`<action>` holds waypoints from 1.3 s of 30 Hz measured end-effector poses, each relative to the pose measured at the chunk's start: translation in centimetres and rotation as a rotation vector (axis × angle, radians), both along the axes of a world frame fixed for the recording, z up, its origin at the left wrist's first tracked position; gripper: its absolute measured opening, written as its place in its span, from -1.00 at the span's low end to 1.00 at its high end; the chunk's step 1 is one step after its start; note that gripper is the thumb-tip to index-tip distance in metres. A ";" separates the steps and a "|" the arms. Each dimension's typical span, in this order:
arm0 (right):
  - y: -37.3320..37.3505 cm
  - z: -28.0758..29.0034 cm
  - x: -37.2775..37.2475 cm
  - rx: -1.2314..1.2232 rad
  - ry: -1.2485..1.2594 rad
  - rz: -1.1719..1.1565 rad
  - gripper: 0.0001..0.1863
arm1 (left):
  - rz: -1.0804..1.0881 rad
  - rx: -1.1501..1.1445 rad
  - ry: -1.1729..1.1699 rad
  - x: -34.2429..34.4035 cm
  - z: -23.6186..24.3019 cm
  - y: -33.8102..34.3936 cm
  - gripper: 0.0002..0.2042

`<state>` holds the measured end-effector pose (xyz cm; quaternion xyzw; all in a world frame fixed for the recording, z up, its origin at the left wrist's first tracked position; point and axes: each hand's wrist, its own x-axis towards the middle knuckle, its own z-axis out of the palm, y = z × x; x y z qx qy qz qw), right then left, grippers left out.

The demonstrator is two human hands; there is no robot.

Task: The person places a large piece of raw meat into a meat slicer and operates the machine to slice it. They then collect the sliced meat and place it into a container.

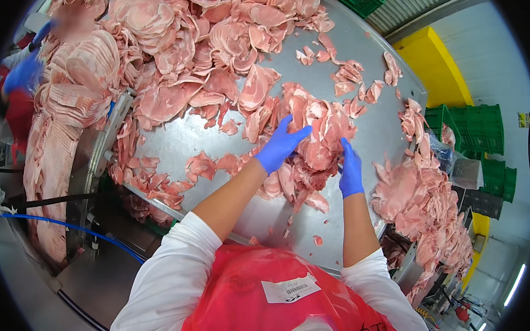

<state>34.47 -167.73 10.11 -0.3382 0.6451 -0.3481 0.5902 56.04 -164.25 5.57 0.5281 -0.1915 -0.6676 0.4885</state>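
Observation:
A clump of thin raw meat slices (323,123) is gathered between my two blue-gloved hands over the steel table (186,139). My left hand (281,145) presses against the clump's left side, thumb and fingers a little apart. On the right side, my right hand (351,170) cups the clump with its fingers upright, partly turned from view. More slices hang below the clump toward the near edge, and small scraps (318,240) lie in front of it.
Large heaps of sliced meat (150,27) cover the table's far left. Long sliced meat (51,152) lies on a machine at left, near another person's blue glove (23,75). At right are another meat pile (420,205), green crates (479,130) and a yellow frame (433,67).

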 end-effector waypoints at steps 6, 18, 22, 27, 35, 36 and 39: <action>-2.4 -6.9 -2.9 -0.425 0.453 0.119 0.15 | -0.123 -0.223 -0.115 -7.0 -2.3 -3.5 -0.20; 0.2 -4.3 -4.3 0.049 -0.706 -0.037 -0.43 | 0.305 -0.128 0.035 -0.8 1.7 -2.7 -0.41; -1.2 5.7 8.0 -0.163 -0.781 0.049 -0.46 | 0.451 -0.354 0.188 12.8 11.2 0.3 -0.68; -8.8 14.6 23.3 -0.203 -0.713 0.351 -0.55 | 0.593 -0.675 -0.163 27.2 22.9 -1.5 -0.78; -17.4 23.9 50.2 -0.969 -0.164 0.954 -0.81 | 0.752 -0.900 -1.310 57.0 26.5 -7.1 -0.55; -18.7 23.3 50.6 -0.521 -0.276 0.874 -0.80 | 0.839 -0.669 -1.073 56.2 26.3 -8.9 -0.50; -17.8 14.3 46.6 -1.254 0.326 1.068 -0.74 | 0.871 -0.035 -1.562 51.2 18.1 -8.9 -0.37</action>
